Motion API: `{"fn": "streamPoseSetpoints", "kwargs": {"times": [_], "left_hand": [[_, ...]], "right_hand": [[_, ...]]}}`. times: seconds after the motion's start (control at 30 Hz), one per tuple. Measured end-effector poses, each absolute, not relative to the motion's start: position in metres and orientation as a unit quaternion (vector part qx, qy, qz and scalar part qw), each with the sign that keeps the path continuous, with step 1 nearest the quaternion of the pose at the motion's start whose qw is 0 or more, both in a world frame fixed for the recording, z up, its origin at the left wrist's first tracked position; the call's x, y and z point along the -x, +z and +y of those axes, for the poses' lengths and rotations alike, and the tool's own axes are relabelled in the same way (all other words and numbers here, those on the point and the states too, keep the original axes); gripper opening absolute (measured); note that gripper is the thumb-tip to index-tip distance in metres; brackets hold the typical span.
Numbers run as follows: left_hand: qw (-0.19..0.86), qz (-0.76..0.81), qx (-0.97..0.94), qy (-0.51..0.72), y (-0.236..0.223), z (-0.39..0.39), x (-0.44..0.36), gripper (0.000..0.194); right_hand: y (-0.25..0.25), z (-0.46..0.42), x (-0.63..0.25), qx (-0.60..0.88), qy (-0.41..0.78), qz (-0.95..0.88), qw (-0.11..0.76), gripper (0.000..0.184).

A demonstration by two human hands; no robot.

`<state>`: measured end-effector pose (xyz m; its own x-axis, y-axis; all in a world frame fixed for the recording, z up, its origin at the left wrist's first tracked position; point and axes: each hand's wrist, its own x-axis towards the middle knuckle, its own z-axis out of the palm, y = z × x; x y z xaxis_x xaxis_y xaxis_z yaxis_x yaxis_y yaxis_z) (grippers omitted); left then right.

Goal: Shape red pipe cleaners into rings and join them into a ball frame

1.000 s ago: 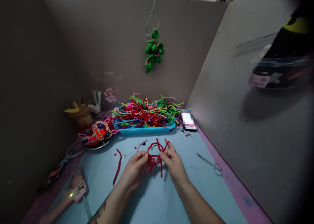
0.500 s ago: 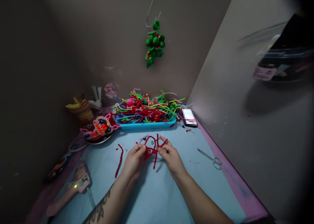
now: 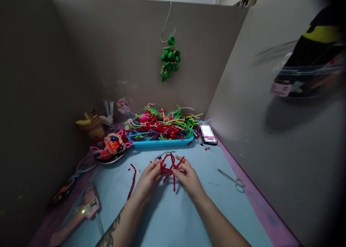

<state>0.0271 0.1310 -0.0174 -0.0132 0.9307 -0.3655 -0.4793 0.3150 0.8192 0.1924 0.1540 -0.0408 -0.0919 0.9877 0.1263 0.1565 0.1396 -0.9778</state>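
Note:
Red pipe cleaners (image 3: 169,170), bent into loops and crossing one another, are held up between my two hands over the blue table cover. My left hand (image 3: 150,175) pinches them at their left side. The fingers of my right hand (image 3: 187,175) are closed on their right side, with loose ends sticking out above and below. Another red pipe cleaner (image 3: 132,182) lies on the cover just left of my left hand. Small bits, among them a dark bead-like piece (image 3: 159,157), lie behind the held pipe cleaners.
A blue tray (image 3: 162,144) heaped with coloured pipe cleaners stands at the back. Scissors (image 3: 231,179) lie at right, a phone (image 3: 208,133) behind them. At left are a pink glue gun (image 3: 90,205) and a plate with a pipe-cleaner figure (image 3: 115,146). A green ornament (image 3: 170,59) hangs above.
The view has tilted up, showing the top of the back panel. The held pipe cleaners have turned between my hands, and their loops and ends point differently.

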Motion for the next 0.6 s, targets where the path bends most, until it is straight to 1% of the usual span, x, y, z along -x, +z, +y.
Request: {"fn": "streamPoseSetpoints", "kwargs": {"times": [0.13,0.23,0.3,0.37,0.4,0.5,0.53,0.6], "left_hand": [[0.633,0.471,-0.323,0.522,-0.022,0.135,-0.019,0.036],[0.647,0.452,-0.345,0.507,-0.022,0.136,-0.016,0.034],[0.65,0.442,-0.351,0.509,-0.021,0.136,-0.015,0.032],[0.641,0.44,-0.359,0.517,-0.019,0.136,-0.014,0.03],[0.632,0.442,-0.361,0.523,-0.018,0.136,-0.014,0.028],[0.602,0.463,-0.366,0.538,-0.013,0.133,-0.016,0.025],[0.591,0.471,-0.371,0.539,-0.011,0.132,-0.017,0.026],[0.576,0.482,-0.389,0.533,-0.007,0.129,-0.019,0.027]], "right_hand": [[-0.037,0.15,-0.193,0.474,0.366,-0.673,0.433,0.007],[-0.038,0.147,-0.191,0.464,0.292,-0.722,0.421,0.008],[-0.04,0.147,-0.189,0.461,0.264,-0.741,0.411,0.007],[-0.043,0.147,-0.189,0.463,0.247,-0.746,0.41,0.001],[-0.045,0.148,-0.19,0.466,0.239,-0.74,0.423,0.006],[-0.045,0.148,-0.193,0.481,0.191,-0.69,0.505,0.03],[-0.043,0.147,-0.194,0.483,0.169,-0.677,0.529,0.034],[-0.04,0.145,-0.195,0.477,0.134,-0.679,0.542,0.03]]}}
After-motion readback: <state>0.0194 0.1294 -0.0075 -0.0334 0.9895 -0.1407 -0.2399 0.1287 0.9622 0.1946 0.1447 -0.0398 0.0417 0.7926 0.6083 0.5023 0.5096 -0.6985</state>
